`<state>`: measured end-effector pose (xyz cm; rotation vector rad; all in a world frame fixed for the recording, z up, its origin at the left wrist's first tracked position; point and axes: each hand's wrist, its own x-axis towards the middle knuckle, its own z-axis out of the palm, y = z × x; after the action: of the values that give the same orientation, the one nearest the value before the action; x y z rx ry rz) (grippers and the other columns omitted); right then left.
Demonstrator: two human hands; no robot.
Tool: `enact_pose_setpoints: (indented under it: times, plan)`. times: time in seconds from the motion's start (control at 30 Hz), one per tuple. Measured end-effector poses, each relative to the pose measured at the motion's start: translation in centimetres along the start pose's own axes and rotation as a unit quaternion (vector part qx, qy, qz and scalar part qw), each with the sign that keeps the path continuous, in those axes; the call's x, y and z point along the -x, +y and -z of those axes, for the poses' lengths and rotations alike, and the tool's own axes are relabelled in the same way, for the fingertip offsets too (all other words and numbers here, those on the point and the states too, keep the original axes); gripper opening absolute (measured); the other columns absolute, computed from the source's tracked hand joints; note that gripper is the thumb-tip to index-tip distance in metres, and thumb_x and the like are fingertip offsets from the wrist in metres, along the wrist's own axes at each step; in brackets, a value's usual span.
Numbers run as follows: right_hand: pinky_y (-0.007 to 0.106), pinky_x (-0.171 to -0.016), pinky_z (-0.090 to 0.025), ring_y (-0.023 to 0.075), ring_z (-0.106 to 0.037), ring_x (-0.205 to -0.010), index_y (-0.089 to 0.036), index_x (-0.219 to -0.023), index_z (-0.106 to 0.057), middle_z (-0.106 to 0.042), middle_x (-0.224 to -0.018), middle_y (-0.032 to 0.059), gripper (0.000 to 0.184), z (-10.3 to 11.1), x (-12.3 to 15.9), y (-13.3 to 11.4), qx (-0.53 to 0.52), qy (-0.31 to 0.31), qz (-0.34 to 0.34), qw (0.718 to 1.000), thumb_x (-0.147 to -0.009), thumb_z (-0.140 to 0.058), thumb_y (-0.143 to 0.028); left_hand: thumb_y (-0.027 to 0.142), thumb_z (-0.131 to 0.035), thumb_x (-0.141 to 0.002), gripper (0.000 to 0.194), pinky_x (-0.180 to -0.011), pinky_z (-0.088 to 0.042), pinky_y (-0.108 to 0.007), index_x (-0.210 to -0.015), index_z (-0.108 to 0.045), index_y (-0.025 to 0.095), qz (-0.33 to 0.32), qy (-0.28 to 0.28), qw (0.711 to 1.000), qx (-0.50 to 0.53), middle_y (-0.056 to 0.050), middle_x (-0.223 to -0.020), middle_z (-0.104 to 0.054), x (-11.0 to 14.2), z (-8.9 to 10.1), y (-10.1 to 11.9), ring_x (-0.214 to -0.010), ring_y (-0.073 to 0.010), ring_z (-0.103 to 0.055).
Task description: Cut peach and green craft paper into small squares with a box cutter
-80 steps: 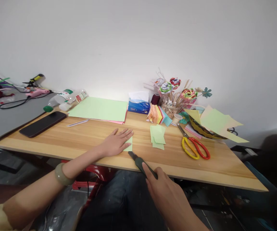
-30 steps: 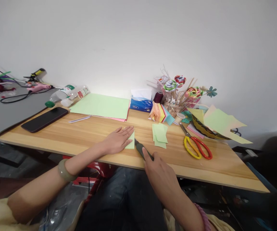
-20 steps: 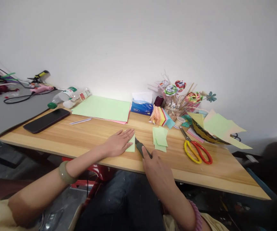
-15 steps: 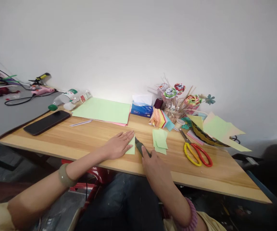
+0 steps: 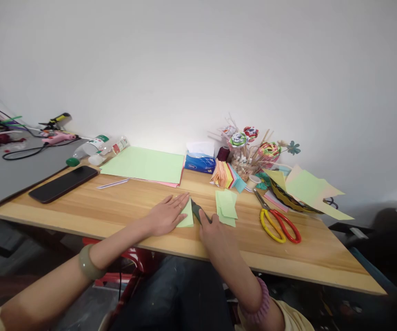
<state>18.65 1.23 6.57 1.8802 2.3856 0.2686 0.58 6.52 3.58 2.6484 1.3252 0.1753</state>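
My left hand [image 5: 167, 215] lies flat with its fingers stretched out, pressing a small light green piece of paper [image 5: 186, 220] onto the wooden table. Most of that paper is hidden under the palm and fingers. In my right hand [image 5: 217, 236] is a knife [image 5: 199, 212] with a dark green handle, its index finger laid along the top. The knife's tip points away from me, at the paper's right edge near its far corner. Just right of the knife, a few loose light green paper pieces [image 5: 226, 207] overlap on the table.
Scissors [image 5: 277, 225] with yellow and red handles lie to the right, near a basket [image 5: 284, 195] holding paper sheets. Along the back are large green sheets [image 5: 146, 163], a tissue pack [image 5: 200, 164], folded colored papers [image 5: 226, 175] and paper flowers [image 5: 239, 139]. A phone [image 5: 64, 184] lies left, near plastic bottles [image 5: 97, 145].
The whole view has shifted slightly, so the table things sit a little lower and further left. Both hands keep nearly the same place at the paper; the right still grips the knife.
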Motion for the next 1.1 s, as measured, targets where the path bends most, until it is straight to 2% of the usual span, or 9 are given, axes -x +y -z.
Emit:
enact_pose_setpoints:
  times: [0.3,0.4,0.53,0.63,0.73,0.87,0.97,1.03,1.1]
  plan:
    - [0.025,-0.059,-0.049,0.0193,-0.064,-0.079,-0.019,-0.134,-0.045,-0.061,-0.094,0.0135,0.048,-0.7,-0.3,0.1,0.002,0.037,-0.008,0.999,-0.087,-0.041,-0.011,0.043,-0.02,-0.096,0.06,-0.112,-0.008,-0.043,-0.146,-0.009,0.012,0.001,0.008,0.999,0.036,-0.01,-0.152,-0.01,0.0,-0.2,0.1,-0.14,-0.0199,-0.011]
    - [0.025,-0.058,-0.047,0.0178,-0.064,-0.076,-0.023,-0.134,-0.044,-0.062,-0.095,0.0108,0.046,-0.2,0.0,1.1,0.003,0.042,-0.016,0.999,-0.088,-0.043,-0.016,0.045,-0.02,-0.096,0.06,-0.112,-0.009,-0.046,-0.146,-0.011,0.013,0.001,0.022,0.998,0.062,-0.01,-0.151,-0.014,0.0,-0.1,0.1,-0.139,-0.0209,-0.014]
    - [0.024,-0.054,-0.044,0.0169,-0.064,-0.073,-0.028,-0.135,-0.042,-0.062,-0.092,0.0058,0.043,0.6,1.9,5.1,0.012,0.051,-0.075,0.996,-0.091,-0.042,-0.028,0.04,-0.023,-0.095,0.057,-0.112,-0.014,-0.038,-0.145,-0.016,0.015,0.001,0.062,0.993,0.106,-0.006,-0.151,-0.018,0.1,0.1,-0.5,-0.139,-0.017,-0.015]
    - [0.027,-0.048,-0.04,0.0196,-0.064,-0.069,-0.025,-0.135,-0.042,-0.062,-0.095,0.0064,0.043,0.6,3.7,9.6,0.031,0.054,-0.165,0.984,-0.093,-0.038,-0.032,0.028,-0.028,-0.091,0.057,-0.112,-0.017,-0.036,-0.144,-0.017,0.012,0.026,0.098,0.985,0.137,-0.007,-0.152,-0.019,-0.1,0.2,-1.2,-0.14,-0.0158,-0.011]
    - [0.03,-0.05,-0.041,0.0229,-0.065,-0.073,-0.021,-0.132,-0.045,-0.063,-0.099,0.0085,0.043,-0.2,4.7,13.7,0.045,0.054,-0.225,0.972,-0.092,-0.038,-0.034,0.023,-0.033,-0.086,0.059,-0.112,-0.019,-0.037,-0.142,-0.021,0.012,0.056,0.105,0.981,0.156,-0.009,-0.15,-0.023,-0.8,0.5,-2.0,-0.138,-0.0176,-0.018]
    - [0.031,-0.056,-0.042,0.0238,-0.064,-0.079,-0.017,-0.125,-0.051,-0.065,-0.095,0.0098,0.039,-1.8,4.6,16.7,0.054,0.057,-0.248,0.966,-0.093,-0.036,-0.031,0.025,-0.052,-0.071,0.066,-0.107,-0.027,-0.038,-0.134,-0.036,0.01,0.082,0.054,0.983,0.157,-0.014,-0.142,-0.038,-2.6,1.5,-2.9,-0.13,-0.0262,-0.034]
    - [0.031,-0.059,-0.042,0.0234,-0.063,-0.08,-0.015,-0.122,-0.054,-0.065,-0.094,0.0108,0.037,-2.9,4.0,17.3,0.05,0.072,-0.251,0.964,-0.092,-0.037,-0.03,0.025,-0.063,-0.058,0.06,-0.092,-0.039,-0.039,-0.116,-0.052,0.015,0.098,-0.006,0.984,0.147,-0.012,-0.118,-0.058,-3.9,2.7,-3.4,-0.112,-0.031,-0.05]
    - [0.031,-0.061,-0.042,0.0238,-0.062,-0.082,-0.015,-0.121,-0.054,-0.064,-0.094,0.0119,0.037,-3.5,3.7,17.3,0.045,0.092,-0.251,0.963,-0.092,-0.037,-0.031,0.026,-0.065,-0.053,0.048,-0.078,-0.044,-0.034,-0.099,-0.057,0.018,0.101,-0.045,0.983,0.145,-0.007,-0.098,-0.063,-4.6,3.3,-3.6,-0.094,-0.0285,-0.057]
    - [0.034,-0.067,-0.042,0.0259,-0.059,-0.088,-0.013,-0.121,-0.054,-0.063,-0.099,0.0148,0.039,-3.9,3.6,17.2,0.039,0.118,-0.244,0.962,-0.092,-0.037,-0.033,0.026,-0.065,-0.051,0.034,-0.066,-0.043,-0.029,-0.083,-0.056,0.019,0.095,-0.079,0.981,0.147,-0.002,-0.083,-0.062,-5.1,3.8,-3.5,-0.078,-0.0236,-0.058]
